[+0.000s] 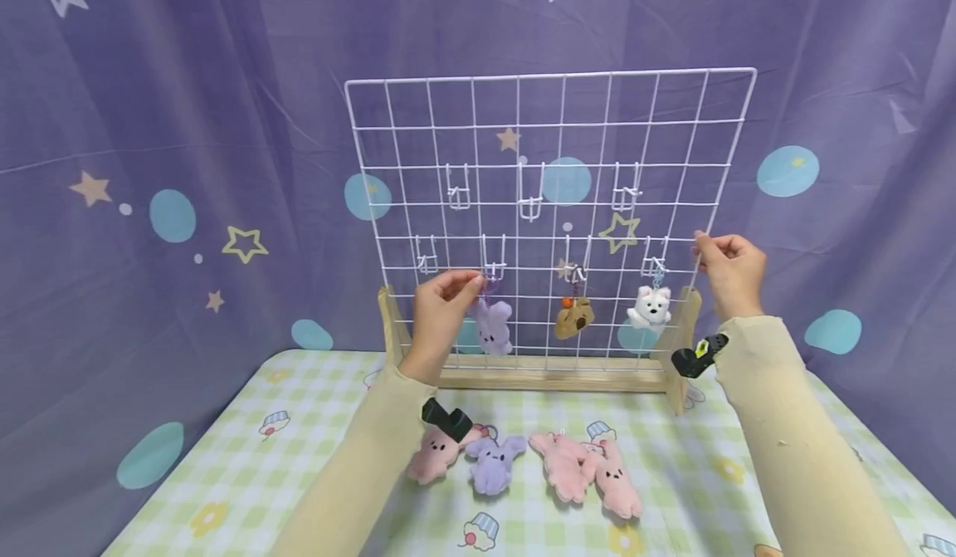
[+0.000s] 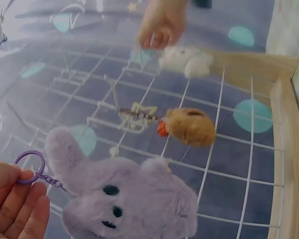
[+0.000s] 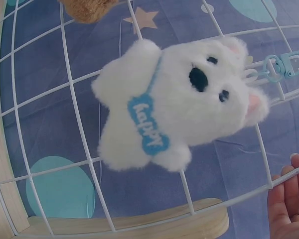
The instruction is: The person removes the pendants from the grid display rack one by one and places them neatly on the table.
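Note:
Between thumb and fingers, my left hand (image 1: pixel 442 312) pinches the purple ring (image 2: pixel 30 167) of a purple plush (image 1: pixel 494 328), just at a lower hook of the white wire grid (image 1: pixel 563 125). Whether the ring is on that hook I cannot tell. My right hand (image 1: pixel 734 273) holds the grid's right edge wire with curled fingers. Beside it a white bear plush (image 3: pixel 189 94) hangs by a light blue clasp (image 3: pixel 284 67). A brown plush (image 1: pixel 574 320) with an orange bead hangs from the hook between the two.
The grid stands in a wooden base (image 1: pixel 553 379) on a checked tablecloth (image 1: pixel 239 457). In front lie a purple plush (image 1: pixel 493 464) and several pink ones, among them one at the right (image 1: pixel 617 484). Upper hooks (image 1: pixel 531 207) and the lower left hook (image 1: pixel 426 263) hold no plush.

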`<action>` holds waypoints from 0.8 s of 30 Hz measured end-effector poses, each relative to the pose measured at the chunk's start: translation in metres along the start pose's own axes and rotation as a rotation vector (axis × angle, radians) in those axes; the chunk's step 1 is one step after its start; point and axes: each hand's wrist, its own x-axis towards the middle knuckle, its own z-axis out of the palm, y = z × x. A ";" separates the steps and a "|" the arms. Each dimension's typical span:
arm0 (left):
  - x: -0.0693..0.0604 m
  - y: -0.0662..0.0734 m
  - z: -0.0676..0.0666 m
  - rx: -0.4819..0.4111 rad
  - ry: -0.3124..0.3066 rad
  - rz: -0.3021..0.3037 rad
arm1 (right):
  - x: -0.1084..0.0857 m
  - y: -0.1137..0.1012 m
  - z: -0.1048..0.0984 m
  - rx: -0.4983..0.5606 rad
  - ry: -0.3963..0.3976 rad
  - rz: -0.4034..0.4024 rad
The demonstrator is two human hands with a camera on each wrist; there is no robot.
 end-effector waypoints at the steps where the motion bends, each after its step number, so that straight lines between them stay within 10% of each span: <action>1: -0.004 0.001 -0.001 0.010 -0.009 0.004 | 0.000 0.000 0.000 -0.005 -0.001 -0.001; 24: -0.082 0.004 -0.056 0.157 -0.337 -0.092 | 0.000 0.001 -0.001 0.019 -0.013 -0.002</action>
